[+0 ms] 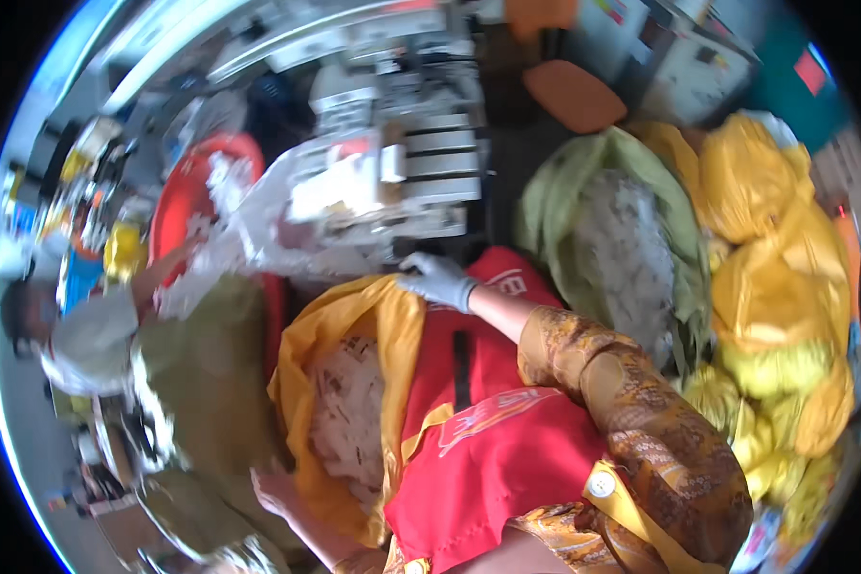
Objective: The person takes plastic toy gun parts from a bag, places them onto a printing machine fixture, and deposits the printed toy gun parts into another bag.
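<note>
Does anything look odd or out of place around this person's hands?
One mismatch: the right hand wears a grey glove, while the left hand, beside the yellow sack, looks bare, though blurred. Nothing else clearly stands out.

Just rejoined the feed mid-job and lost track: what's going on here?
The person's gloved right hand is at the upper edge of an open yellow bag filled with white pieces. The left hand is low beside the bag; whether it grips is unclear. At left, another person has an arm out toward a red tub. An open green bag stands at right.
</note>
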Demonstrator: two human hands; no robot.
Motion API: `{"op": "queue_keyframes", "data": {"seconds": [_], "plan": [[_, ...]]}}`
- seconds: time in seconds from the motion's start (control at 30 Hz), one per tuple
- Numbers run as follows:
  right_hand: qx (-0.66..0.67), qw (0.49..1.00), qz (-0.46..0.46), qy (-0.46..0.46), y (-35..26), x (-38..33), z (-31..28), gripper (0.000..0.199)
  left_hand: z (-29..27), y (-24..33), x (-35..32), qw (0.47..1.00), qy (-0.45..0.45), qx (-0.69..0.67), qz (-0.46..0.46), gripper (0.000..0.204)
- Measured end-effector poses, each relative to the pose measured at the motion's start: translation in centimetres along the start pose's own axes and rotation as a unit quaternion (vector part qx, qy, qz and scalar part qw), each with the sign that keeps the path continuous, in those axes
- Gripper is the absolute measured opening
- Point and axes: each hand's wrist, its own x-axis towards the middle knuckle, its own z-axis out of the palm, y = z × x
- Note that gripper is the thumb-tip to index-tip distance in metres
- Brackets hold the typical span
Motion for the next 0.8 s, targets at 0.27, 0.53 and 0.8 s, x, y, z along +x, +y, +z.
{"op": "queue_keyframes", "data": {"seconds": [0.27, 0.53, 0.8], "plan": [[-0.084, 0.97, -0.121, 0.192, 1.5, -12.0, -12.2, 0.028, -2.8, 20.8, 1.4, 0.853, 0.068, -0.237, 0.46, 0.023], [-0.014, 0.893, 0.249, 0.375, 22.9, -25.5, -22.3, 0.033, -4.0, 28.5, -0.1, 0.815, -0.038, -0.208, 0.54, 0.021], [-0.53, 0.681, 0.356, 0.359, 21.7, -16.9, -39.0, 0.079, -3.9, 24.4, -0.8, 0.864, -0.046, -0.16, 0.475, 0.015]]}}
